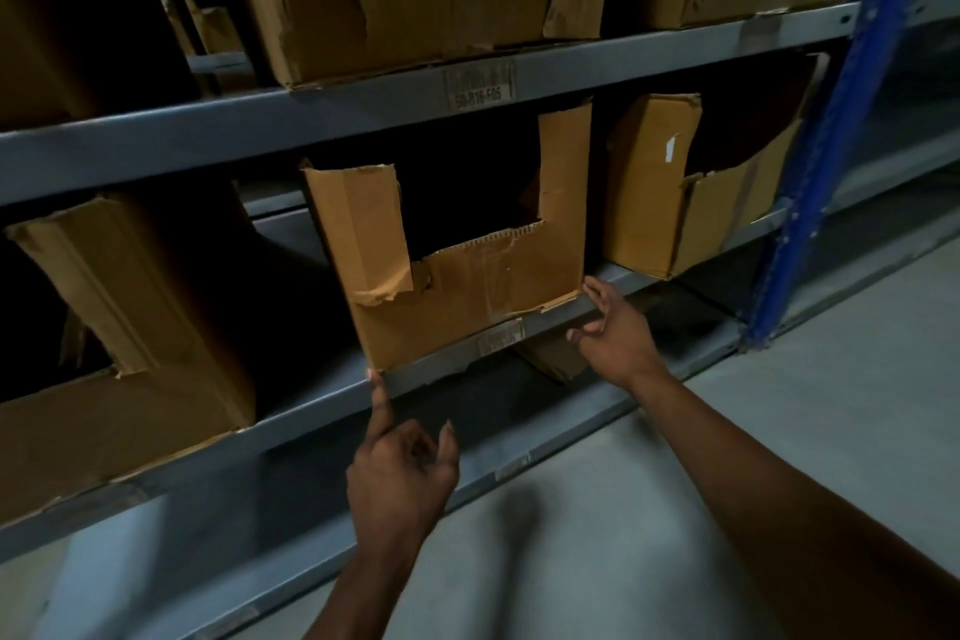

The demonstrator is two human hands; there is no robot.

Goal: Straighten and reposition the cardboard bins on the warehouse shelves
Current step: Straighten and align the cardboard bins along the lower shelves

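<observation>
Framing bin (467,286), both hands outstretched

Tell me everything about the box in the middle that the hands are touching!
The middle cardboard bin is brown corrugated card, worn and torn. Its front is cut into a U, with a short left post, a taller right post, a ragged low edge between them and a dark inside. Peeling tape hangs at its lower left. It sits tilted on the grey shelf, overhanging the edge. The left hand touches its bottom left corner with a fingertip; the right hand touches its bottom right corner.
</observation>
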